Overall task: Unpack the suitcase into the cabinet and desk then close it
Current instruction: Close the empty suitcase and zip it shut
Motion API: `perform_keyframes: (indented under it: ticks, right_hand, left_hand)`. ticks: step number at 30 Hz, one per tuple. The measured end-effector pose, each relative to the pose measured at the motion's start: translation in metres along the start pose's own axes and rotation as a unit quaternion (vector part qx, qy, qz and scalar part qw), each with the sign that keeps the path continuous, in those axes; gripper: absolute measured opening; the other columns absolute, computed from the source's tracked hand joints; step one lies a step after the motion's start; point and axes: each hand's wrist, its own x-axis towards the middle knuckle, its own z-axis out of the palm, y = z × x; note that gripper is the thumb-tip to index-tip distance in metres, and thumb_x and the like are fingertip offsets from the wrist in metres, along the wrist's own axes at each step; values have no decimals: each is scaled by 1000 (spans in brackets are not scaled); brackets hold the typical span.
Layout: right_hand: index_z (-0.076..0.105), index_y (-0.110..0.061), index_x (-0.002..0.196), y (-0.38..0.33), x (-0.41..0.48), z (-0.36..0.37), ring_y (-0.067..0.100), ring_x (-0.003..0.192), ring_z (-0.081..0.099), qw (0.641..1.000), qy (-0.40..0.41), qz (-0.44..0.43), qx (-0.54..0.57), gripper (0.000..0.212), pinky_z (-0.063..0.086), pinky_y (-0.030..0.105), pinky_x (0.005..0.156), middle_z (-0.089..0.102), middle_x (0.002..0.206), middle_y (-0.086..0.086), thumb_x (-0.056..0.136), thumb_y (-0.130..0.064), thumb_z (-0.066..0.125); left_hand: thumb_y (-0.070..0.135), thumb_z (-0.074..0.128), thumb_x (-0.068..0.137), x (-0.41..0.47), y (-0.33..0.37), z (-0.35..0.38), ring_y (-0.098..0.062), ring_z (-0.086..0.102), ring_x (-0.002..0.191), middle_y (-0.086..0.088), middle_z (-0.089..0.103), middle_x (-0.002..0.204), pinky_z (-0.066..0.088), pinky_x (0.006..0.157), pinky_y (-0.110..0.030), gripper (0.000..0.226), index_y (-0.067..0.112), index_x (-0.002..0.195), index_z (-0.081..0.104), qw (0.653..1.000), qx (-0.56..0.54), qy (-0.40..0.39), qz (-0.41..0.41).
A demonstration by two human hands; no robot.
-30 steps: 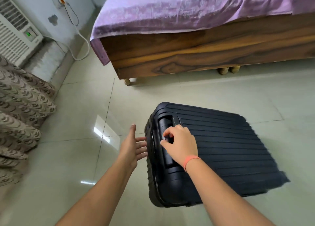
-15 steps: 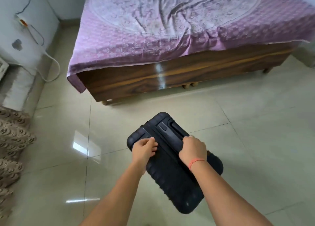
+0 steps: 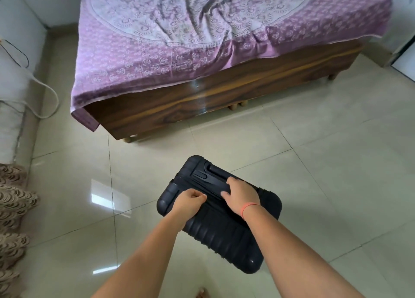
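At the bottom edge of the frame my toes (image 3: 201, 292) just show on the tiled floor (image 3: 314, 185). My forearms reach up from there to the suitcase (image 3: 220, 237), black and ribbed, low in the centre. As far as I can judge it stands on end with its top face towards me.

My left hand (image 3: 189, 202) sits on the near left of that top face, fingers curled tight; whether a zip pull is pinched in them I cannot tell. My right hand (image 3: 241, 199), with an orange band (image 3: 249, 207) at the wrist, lies over the right of the top, fingers wrapped down round the far edge and thumb pressed on the near side.

The case is shut, so nothing is unpacked yet. I judge the step is to get it down and open. I should keep the right hand firm as the anchor, lower the shell flat onto the tiles rather than let it drop, and only then run the zip.

Beyond stands the wooden bed (image 3: 202, 104) under a purple sheet (image 3: 179, 39), filling the upper centre. I see no cabinet or desk.
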Motion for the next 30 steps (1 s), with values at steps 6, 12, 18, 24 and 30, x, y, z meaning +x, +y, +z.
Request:
perform_keyframes:
  ticks: [6, 12, 18, 24, 30]
  right_hand:
    - [55, -17, 85, -7, -22, -14, 23, 88, 57, 992, 4, 64, 106, 29, 43, 28, 72, 59, 90, 2, 85, -45, 63]
    - [33, -19, 59, -2, -103, -15, 17, 56, 36, 975, 77, 81, 190, 49, 29, 29, 53, 34, 56, -3, 78, -49, 68]
    - [64, -1, 72, 18, -209, -80, 18, 58, 48, 952, 168, 88, 242, 46, 39, 30, 55, 58, 62, 11, 73, -47, 68]
    - [72, -4, 75, 54, -328, -114, 31, 80, 66, 912, 247, 116, 307, 31, 51, 35, 66, 71, 79, 15, 74, -35, 72]
    - [71, -10, 61, 89, -428, -149, 21, 65, 61, 830, 386, 187, 357, 32, 40, 27, 56, 63, 58, 3, 69, -40, 78]
  left_hand:
    - [22, 56, 91, -46, 3, -10, -5, 56, 77, 10, 63, 84, 43, 64, -22, 10, 19, 92, 66, 991, 6, 96, 98]
    - [20, 59, 87, -114, -14, -15, -10, 62, 88, 8, 68, 90, 51, 82, -31, 9, 22, 87, 68, 980, -30, 126, 154]
    - [18, 58, 88, -213, 14, -1, -10, 61, 90, 8, 68, 92, 50, 83, -29, 12, 20, 88, 69, 966, -65, 148, 204]
    - [17, 57, 92, -320, 13, 44, -6, 61, 88, 7, 68, 94, 48, 82, -25, 12, 20, 91, 68, 945, -66, 151, 283]
    - [17, 58, 90, -390, 42, 102, 3, 60, 84, 14, 68, 91, 45, 76, -13, 15, 26, 88, 69, 914, -6, 28, 405]
